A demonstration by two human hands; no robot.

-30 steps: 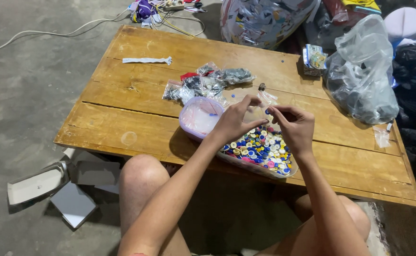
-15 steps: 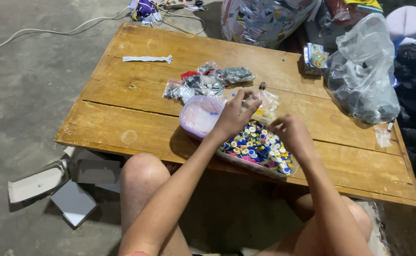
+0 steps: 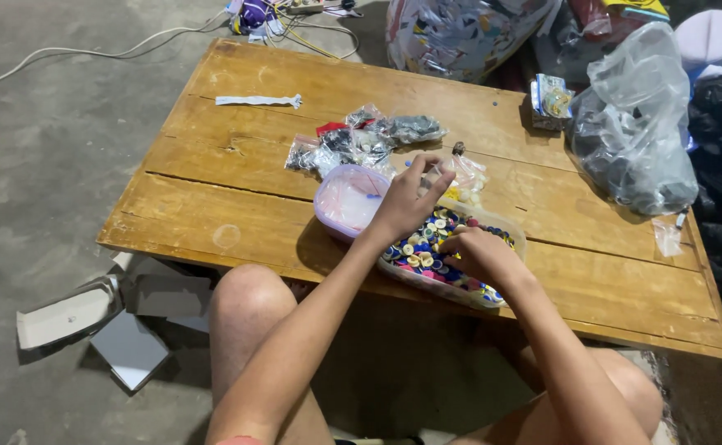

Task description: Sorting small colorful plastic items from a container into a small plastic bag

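Right at the near edge of the wooden table (image 3: 212, 198), the left hand (image 3: 406, 202) pinches a small clear bag (image 3: 465, 175) open above the tub of colourful buttons (image 3: 447, 247) while the right hand (image 3: 480, 255), fingers curled, digs among them, probably to keep spills inside.

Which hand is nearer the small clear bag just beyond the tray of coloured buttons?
Left. The left hand reaches over the tray, fingertips right by the small clear bag. The right hand rests lower down in the buttons, farther from it.
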